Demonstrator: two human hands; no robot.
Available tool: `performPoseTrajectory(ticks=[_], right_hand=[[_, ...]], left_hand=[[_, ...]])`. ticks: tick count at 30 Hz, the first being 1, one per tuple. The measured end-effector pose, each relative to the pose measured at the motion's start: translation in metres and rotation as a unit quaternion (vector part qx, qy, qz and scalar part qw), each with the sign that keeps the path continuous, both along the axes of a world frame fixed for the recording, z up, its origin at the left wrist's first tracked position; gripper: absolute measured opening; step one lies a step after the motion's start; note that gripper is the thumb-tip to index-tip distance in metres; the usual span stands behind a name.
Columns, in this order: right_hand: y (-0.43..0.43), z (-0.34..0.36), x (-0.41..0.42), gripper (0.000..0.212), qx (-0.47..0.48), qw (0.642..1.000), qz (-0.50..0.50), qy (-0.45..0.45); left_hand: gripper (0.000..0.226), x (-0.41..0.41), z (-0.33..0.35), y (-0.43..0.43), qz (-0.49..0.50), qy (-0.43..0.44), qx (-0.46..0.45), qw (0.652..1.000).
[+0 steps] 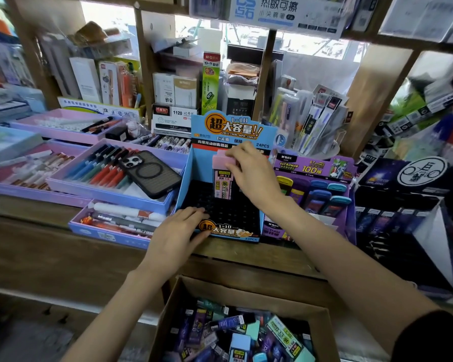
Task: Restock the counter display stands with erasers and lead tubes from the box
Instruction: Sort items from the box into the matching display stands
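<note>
Right hand pinches a pink-capped lead tube into the blue display stand's far row. The flat left hand steadies its near edge. Next, probably press it home.

Before me, a worn brown wooden counter bears a wooden shelf frame whose uprights and top board stand against a bright window, daylight washing out the panes so that nothing beyond them reads clearly.
</note>
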State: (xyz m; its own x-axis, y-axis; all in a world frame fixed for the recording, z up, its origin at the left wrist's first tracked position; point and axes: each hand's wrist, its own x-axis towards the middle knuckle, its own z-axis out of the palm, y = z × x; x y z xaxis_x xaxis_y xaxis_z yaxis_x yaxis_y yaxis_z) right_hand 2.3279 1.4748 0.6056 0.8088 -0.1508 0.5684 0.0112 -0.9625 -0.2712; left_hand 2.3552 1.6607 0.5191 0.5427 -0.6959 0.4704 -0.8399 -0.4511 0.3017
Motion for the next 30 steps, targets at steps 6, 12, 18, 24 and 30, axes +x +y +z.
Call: performPoseTrajectory(ticks=[6, 12, 18, 24, 30], right_hand=[[-0.007, -0.007, 0.000, 0.018, -0.114, 0.993, -0.013, -0.005], [-0.005, -0.003, -0.003, 0.025, -0.133, 0.990, -0.028, 0.034], [0.000, 0.018, -0.056, 0.026, -0.016, 0.999, -0.018, 0.039], [0.002, -0.026, -0.153, 0.016, 0.111, 0.975, 0.008, 0.192], [-0.006, -0.118, -0.216, 0.013, 0.179, 0.926, -0.024, 0.332]], left_hand=[[0.032, 0.000, -0.002, 0.000, 0.003, -0.006, -0.006, 1.000], [0.035, -0.001, 0.003, 0.000, 0.003, 0.026, 0.007, 1.000], [0.028, -0.028, 0.027, 0.013, -0.012, 0.049, -0.057, 0.997], [0.012, -0.083, -0.012, 0.031, -0.064, 0.206, -0.023, 0.976], [0.011, -0.120, -0.108, 0.022, -0.026, 0.328, 0.077, 0.941]])
